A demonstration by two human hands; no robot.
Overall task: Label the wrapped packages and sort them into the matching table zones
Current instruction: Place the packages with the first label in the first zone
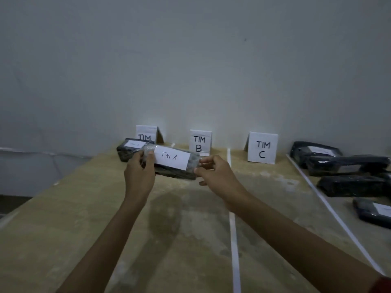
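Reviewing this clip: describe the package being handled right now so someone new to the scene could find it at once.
Start at the three white tent signs along the wall; in front of the TIM B sign, both hands hold a dark wrapped package above the table. Unlike the package lying behind it, it is lifted and its white label clearly reads "Tim A".

A dark wrapped package (175, 166) bearing a white "Tim A" label (171, 157) is held level above the table's far left zone, near another labelled package (132, 148).
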